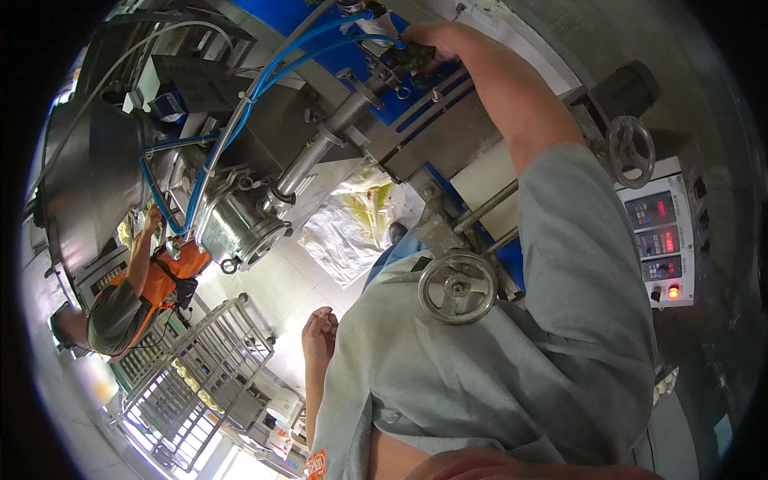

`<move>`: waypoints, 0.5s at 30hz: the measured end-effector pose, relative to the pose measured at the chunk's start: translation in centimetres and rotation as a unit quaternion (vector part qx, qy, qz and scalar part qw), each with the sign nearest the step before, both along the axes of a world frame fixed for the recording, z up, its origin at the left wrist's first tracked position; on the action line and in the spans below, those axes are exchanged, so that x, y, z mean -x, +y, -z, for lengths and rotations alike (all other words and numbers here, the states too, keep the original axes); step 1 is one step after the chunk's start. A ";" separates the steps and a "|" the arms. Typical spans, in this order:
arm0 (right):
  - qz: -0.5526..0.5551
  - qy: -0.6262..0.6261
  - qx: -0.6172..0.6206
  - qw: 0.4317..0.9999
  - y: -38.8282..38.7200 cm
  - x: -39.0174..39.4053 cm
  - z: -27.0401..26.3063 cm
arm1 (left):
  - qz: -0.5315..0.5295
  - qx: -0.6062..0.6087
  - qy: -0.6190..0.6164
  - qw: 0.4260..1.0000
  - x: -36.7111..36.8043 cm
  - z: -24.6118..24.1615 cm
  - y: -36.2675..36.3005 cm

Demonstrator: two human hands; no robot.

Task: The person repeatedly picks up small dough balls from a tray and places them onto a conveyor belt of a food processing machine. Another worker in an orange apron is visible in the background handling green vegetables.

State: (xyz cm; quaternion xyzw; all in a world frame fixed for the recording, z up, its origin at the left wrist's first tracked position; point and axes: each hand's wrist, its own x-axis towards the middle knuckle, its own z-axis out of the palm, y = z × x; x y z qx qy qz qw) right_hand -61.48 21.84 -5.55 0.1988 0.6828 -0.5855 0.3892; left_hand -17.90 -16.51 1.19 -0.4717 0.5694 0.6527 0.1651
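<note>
My right hand point(433, 45) reaches out at the top, its fingers around a dark green, clumpy mass point(414, 58) at the end of a steel pipe point(351, 114). Part of this hand is hidden behind the mass. Blue air hoses point(288, 57) run to the fittings beside it, above a blue conveyor belt point(351, 63). The pipe leads back to a round steel housing point(231, 222). My left hand point(321, 327) hangs low beside my grey shirt, away from the machine, its fingers curled; its palm is not clearly visible.
A metal handwheel point(457, 288) stands close before my torso, another handwheel point(630, 151) at right beside a lit control panel point(660, 240). A stained plastic sheet point(354, 228) lies on the floor. At left are a co-worker in an orange apron point(174, 270) and a wire rack point(204, 372).
</note>
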 end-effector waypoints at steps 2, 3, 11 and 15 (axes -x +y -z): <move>0.005 -0.007 0.009 1.000 0.2 -0.2 -0.1 | -0.001 -0.004 0.003 1.000 -0.1 0.0 0.0; 0.004 0.002 0.021 1.000 0.5 -0.7 -0.8 | -0.001 -0.007 0.000 1.000 0.2 -0.3 0.2; -0.144 0.201 0.112 0.963 2.2 -0.7 2.6 | -0.012 0.006 0.002 1.000 0.3 -0.3 0.2; -0.026 -0.038 0.133 0.990 1.3 2.2 3.3 | -0.018 0.009 -0.021 1.000 0.1 0.1 0.1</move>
